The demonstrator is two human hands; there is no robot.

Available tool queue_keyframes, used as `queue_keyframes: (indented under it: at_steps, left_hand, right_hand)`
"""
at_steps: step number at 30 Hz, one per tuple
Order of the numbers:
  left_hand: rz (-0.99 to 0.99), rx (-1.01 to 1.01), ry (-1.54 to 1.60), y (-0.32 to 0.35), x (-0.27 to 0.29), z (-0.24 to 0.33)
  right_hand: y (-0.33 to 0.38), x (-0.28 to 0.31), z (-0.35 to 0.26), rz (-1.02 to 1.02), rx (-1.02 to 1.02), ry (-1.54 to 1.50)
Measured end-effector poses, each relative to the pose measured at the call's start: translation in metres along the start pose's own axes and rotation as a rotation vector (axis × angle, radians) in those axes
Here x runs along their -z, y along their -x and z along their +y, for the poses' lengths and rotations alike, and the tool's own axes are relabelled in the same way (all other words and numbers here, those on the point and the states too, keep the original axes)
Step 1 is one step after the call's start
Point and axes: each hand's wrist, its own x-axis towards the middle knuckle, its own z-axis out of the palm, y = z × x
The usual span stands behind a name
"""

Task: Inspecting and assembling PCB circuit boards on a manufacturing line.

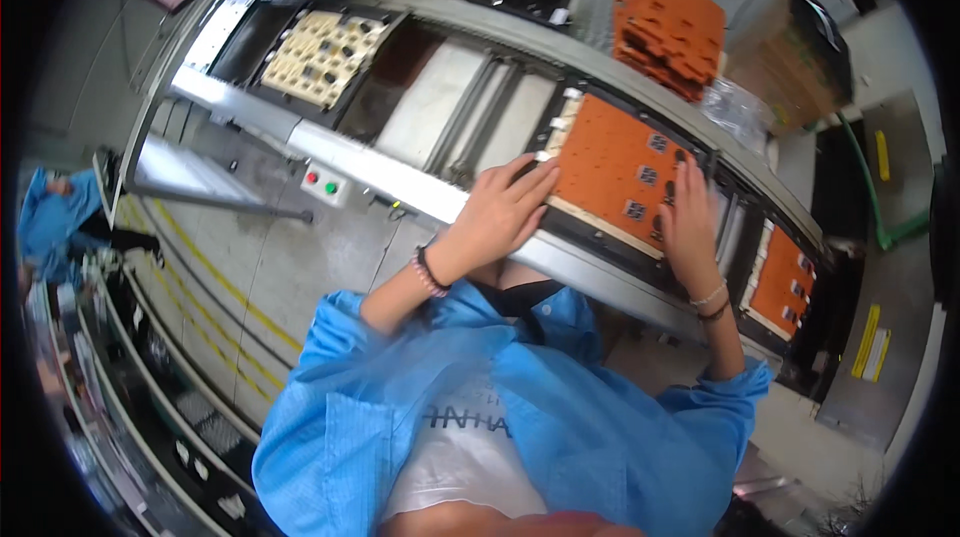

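Note:
An orange plate [605,169] lies over a cream tray in a dark frame on the conveyor in front of me. Several small square dark-and-silver parts [648,175] sit in a row near its right side, with round black pieces beside them. My left hand [500,209] rests at the plate's left edge, its fingers stretched out over the border. Along the right edge, by the black pieces, my right hand [690,227] lies with fingers extended and slightly blurred. Neither hand shows anything gripped. What lies beneath the fingers is hidden.
A cream tray with many holes [322,59] sits farther left on the conveyor, and a second orange plate [782,282] at the right. Stacked orange plates [668,32] stand behind, near a cardboard box [790,67]. A button box [335,187] hangs off the front rail [400,177].

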Motion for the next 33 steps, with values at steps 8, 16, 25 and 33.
queue_keyframes:
  at_steps: [8,16,25,33]
  left_hand:
    - [0.014,0.083,-0.186,0.005,-0.016,0.012]
    - [-0.003,0.062,-0.027,0.007,-0.016,0.007]
    - [-0.006,0.008,-0.038,-0.012,-0.027,0.016]
    - [0.032,0.012,-0.103,-0.009,-0.032,0.015]
  right_hand:
    - [0.004,-0.014,0.004,-0.15,-0.017,0.182]
    - [-0.007,0.022,0.011,-0.137,0.004,0.099]
    - [-0.072,0.02,0.133,-0.061,-0.104,-0.011]
    - [-0.115,0.042,0.008,-0.252,0.458,0.018]
